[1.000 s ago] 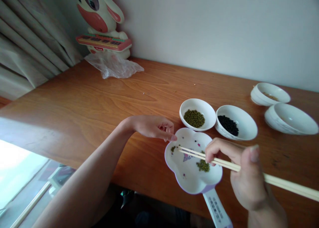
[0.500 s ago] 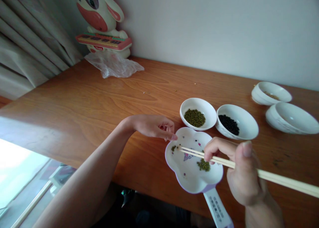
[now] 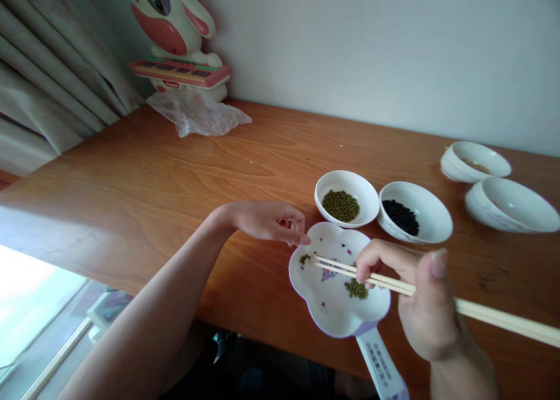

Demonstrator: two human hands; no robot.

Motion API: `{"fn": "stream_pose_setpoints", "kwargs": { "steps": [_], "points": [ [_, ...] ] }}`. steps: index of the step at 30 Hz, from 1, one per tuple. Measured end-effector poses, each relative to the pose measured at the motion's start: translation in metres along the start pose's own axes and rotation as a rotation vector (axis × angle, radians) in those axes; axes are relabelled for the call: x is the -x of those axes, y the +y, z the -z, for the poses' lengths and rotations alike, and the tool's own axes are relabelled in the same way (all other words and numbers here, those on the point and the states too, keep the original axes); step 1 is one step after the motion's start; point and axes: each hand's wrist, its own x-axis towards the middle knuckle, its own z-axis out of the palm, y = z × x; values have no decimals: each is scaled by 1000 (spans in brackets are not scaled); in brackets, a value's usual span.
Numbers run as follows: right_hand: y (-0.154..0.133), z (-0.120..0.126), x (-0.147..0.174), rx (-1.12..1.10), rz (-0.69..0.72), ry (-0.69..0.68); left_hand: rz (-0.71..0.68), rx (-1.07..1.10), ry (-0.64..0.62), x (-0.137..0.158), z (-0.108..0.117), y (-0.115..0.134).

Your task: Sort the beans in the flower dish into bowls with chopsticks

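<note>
I'm grasping chopsticks (image 3: 499, 318) in my right hand (image 3: 431, 312), seemingly picking at a few green beans (image 3: 305, 259) toward ten o'clock in the dish (image 3: 335, 312), likely needing a fine pinch next, though I can't tell whether my left hand (image 3: 269, 220) is gripping it.

From one camera worn on the head, we looked forward and down across the wooden table (image 3: 271, 161), near enough that our left hand (image 3: 269, 220) and right hand (image 3: 426, 301) loomed large in the lower half, while the pale wall (image 3: 371, 56) stood farther off along the top.
</note>
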Motion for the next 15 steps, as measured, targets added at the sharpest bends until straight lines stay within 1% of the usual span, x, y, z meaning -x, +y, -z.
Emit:
{"fn": "stream_pose_setpoints", "kwargs": {
  "steps": [3, 9, 15],
  "points": [
    [5, 0, 0, -1, -10, -6, -6, 0, -1, 0, 0, 0],
    [5, -2, -2, -8, 16, 18, -10, 0, 3, 0, 0, 1],
    [5, -3, -2, -15, 50, 74, -6, 10, -1, 0, 0, 0]
  ]
}}
